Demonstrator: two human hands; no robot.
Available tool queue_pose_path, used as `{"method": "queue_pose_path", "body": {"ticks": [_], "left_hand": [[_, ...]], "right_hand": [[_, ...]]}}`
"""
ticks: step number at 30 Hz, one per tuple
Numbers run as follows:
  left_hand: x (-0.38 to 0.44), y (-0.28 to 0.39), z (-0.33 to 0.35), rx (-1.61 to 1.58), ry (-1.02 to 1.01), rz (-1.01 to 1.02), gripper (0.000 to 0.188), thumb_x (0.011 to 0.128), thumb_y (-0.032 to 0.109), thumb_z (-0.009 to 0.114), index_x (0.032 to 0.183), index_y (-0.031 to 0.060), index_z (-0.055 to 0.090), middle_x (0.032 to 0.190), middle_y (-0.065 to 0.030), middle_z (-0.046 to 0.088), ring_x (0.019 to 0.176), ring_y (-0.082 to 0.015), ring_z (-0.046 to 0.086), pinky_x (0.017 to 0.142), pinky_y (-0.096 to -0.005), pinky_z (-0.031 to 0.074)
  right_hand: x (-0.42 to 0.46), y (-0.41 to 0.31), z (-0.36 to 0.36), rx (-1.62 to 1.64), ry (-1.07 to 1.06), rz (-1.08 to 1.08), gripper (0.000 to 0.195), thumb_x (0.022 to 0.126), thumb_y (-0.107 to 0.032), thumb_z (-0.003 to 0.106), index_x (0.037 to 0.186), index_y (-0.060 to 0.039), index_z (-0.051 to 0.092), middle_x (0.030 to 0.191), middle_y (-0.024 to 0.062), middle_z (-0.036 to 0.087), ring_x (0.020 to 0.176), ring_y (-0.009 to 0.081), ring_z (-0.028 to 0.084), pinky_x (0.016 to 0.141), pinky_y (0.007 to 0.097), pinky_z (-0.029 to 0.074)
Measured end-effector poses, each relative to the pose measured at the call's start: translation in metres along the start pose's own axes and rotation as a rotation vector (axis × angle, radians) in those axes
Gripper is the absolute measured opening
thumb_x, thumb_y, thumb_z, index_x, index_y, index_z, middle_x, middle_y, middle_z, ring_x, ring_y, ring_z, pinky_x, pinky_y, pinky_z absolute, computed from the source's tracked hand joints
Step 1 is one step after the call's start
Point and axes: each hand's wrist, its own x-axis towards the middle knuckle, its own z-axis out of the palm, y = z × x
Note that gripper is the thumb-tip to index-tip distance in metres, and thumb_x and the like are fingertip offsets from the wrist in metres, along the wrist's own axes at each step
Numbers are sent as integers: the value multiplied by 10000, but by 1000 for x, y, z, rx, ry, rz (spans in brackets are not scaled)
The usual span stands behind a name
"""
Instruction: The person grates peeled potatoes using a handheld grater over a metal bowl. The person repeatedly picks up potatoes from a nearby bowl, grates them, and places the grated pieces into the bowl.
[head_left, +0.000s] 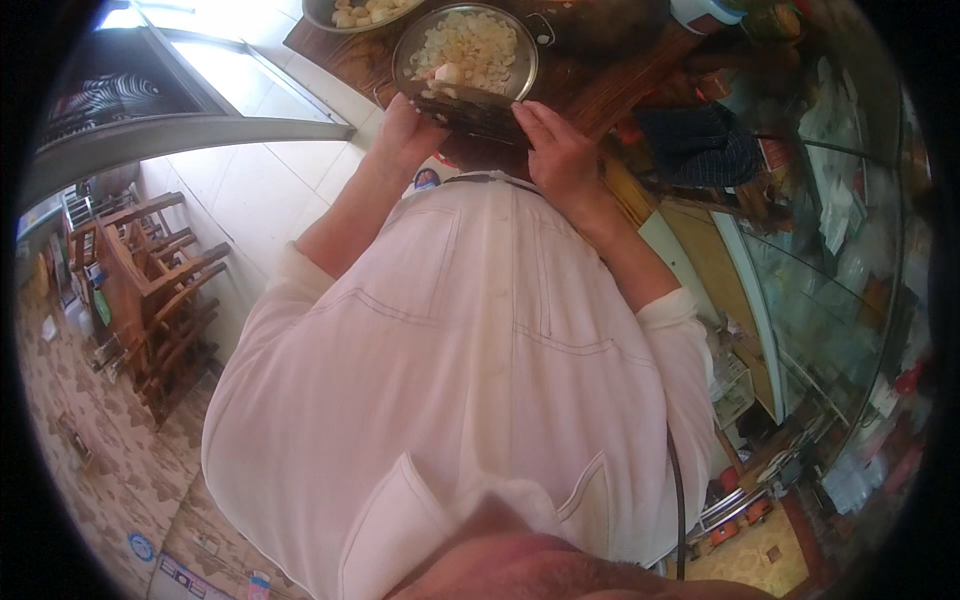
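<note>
A dark, flat, blade-like tool (476, 112) spans the gap between my two hands, tilted over the near rim of a round metal pan (531, 79). My left hand (407, 129) grips its left end. At the other end, the fingers of my right hand (559, 139) are closed on its edge. Bits of pale food cling to the tool. Pale sliced food (469, 49) fills much of the pan, and a larger whitish piece (448, 73) lies near the tool. The tool's underside is hidden, and its exact kind is unclear.
The pan rests on a brown wooden table (360, 64). Beside it stands a metal bowl (319, 16) with whole pale pieces. Stacked wooden stools (150, 277) are at left on the tiled floor (247, 180). A glass-sided cabinet (832, 285) and a dark cloth (701, 146) are at right.
</note>
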Motion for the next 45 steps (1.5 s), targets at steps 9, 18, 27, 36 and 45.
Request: {"method": "queue_pose_path", "body": {"ticks": [9, 18, 27, 36, 45], "left_hand": [[1, -2, -16, -130, -154, -61, 172, 914, 164, 588, 1045, 55, 614, 1041, -84, 650, 1018, -253, 604, 954, -426, 478], [9, -7, -26, -105, -124, -22, 223, 948, 172, 560, 1126, 50, 616, 1095, -105, 662, 1053, -236, 603, 988, -401, 462], [1, -5, 4, 111, 132, 108, 253, 934, 91, 568, 1176, 21, 554, 1075, -101, 643, 964, -238, 625, 908, -390, 511], [-1, 3, 12, 286, 49, 145, 283, 865, -28, 482, 1136, 16, 548, 1043, -109, 621, 893, -220, 623, 684, -267, 526], [6, 2, -8, 158, 12, 110, 248, 874, -57, 548, 1114, -2, 572, 1040, -137, 656, 928, -249, 656, 841, -389, 551]], "right_hand": [[0, 4, 12, -31, 63, -66, 390, 790, -34, 590, 1173, -83, 643, 1128, 110, 642, 899, 288, 672, 734, 379, 566], [4, 2, 10, -34, 69, -29, 402, 786, -19, 581, 1179, -81, 638, 1128, 101, 642, 884, 288, 669, 733, 387, 566], [3, 2, 12, -37, 93, -4, 369, 811, -25, 577, 1169, -84, 646, 1114, 92, 648, 908, 269, 676, 749, 369, 568], [-23, 36, 28, 133, -175, 397, 363, 870, -45, 486, 1209, -57, 614, 1163, 126, 631, 998, 369, 634, 856, 432, 528], [-2, 1, -10, 61, -52, 138, 391, 835, -12, 533, 1215, -67, 612, 1191, 107, 619, 1010, 322, 641, 829, 412, 545]]}}
